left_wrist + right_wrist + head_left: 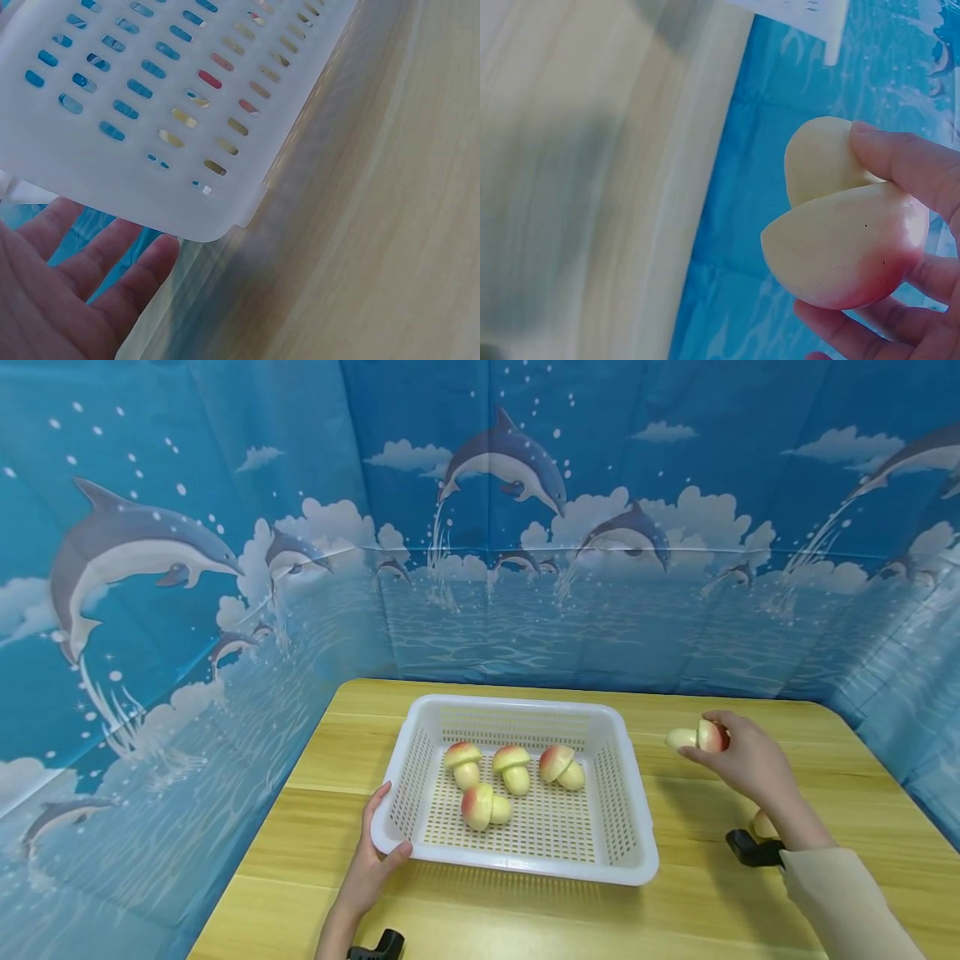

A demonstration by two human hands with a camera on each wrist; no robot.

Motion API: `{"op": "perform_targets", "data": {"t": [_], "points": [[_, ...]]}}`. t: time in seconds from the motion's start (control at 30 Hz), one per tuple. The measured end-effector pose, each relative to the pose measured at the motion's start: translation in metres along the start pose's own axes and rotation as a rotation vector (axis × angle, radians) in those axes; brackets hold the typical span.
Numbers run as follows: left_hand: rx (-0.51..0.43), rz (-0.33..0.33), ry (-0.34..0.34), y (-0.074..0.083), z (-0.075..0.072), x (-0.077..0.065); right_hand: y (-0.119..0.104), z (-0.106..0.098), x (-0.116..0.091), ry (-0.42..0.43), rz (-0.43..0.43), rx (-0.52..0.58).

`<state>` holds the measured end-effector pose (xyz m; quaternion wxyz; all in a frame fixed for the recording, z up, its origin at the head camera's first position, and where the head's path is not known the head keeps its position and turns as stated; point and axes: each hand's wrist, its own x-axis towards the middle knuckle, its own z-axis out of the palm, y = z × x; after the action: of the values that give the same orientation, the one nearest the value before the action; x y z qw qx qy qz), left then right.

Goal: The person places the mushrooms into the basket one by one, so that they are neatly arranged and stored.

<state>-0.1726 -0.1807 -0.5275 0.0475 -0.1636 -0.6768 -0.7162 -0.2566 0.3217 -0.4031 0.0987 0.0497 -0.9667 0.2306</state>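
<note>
A white plastic basket (525, 858) with slotted walls stands on the table, several toy mushrooms (557, 764) lying in it. My left hand (367, 866) grips its near left corner, thumb at the front rim and fingers along the left side; the left wrist view shows those fingers by the basket wall (97, 161). To the right of the basket, my right hand (750, 760) holds another toy mushroom (832, 240) above the table by its red-tinted cap, the pale stem pointing left. One more mushroom (763, 825) sits under the right wrist, partly hidden.
The wooden table (525, 918) has its back edge against a blue dolphin-print curtain (465, 618), which also rises at the left and right. Black wrist mounts (752, 849) are worn on both wrists.
</note>
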Motion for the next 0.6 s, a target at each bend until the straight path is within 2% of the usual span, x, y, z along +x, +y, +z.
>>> {"op": "perform_targets", "data": {"t": [0.17, 0.6], "points": [[0.011, -0.002, 0.004, 0.0, 0.0, 0.0, -0.007, -0.005, 0.001, 0.034, -0.027, 0.009], [0.016, -0.004, 0.007, 0.0, 0.0, 0.0, -0.029, -0.007, 0.007, 0.032, -0.057, 0.014]]}}
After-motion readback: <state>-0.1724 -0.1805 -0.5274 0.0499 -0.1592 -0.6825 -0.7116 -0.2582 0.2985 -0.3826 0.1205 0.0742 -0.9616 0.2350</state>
